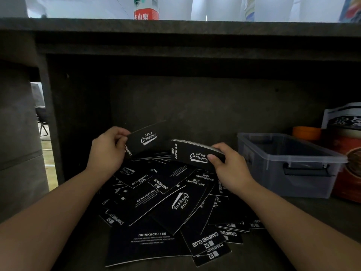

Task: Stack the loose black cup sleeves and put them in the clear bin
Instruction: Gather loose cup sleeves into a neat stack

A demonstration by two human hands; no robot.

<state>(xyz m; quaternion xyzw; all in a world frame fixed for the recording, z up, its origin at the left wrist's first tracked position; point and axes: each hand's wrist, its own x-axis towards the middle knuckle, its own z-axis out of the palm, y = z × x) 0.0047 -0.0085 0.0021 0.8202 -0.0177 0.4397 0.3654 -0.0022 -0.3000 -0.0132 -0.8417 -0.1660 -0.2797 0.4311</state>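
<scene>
Several flat black cup sleeves with white "Camping Club" print lie in a loose heap (166,208) on the dark shelf floor. My left hand (108,151) pinches a single black sleeve (146,136) by its left end, lifted above the heap. My right hand (226,163) grips a small stack of sleeves (193,153) by its right end, just right of the single sleeve. The clear bin (289,165) stands at the right of the shelf, open-topped, with a dark handle on its front; it looks empty inside.
The dark shelf (195,98) has a back wall behind and a low counter edge overhead. An orange lid (306,133) and a red printed package (349,173) stand behind and right of the bin. A red-labelled bottle (146,13) sits on the counter above.
</scene>
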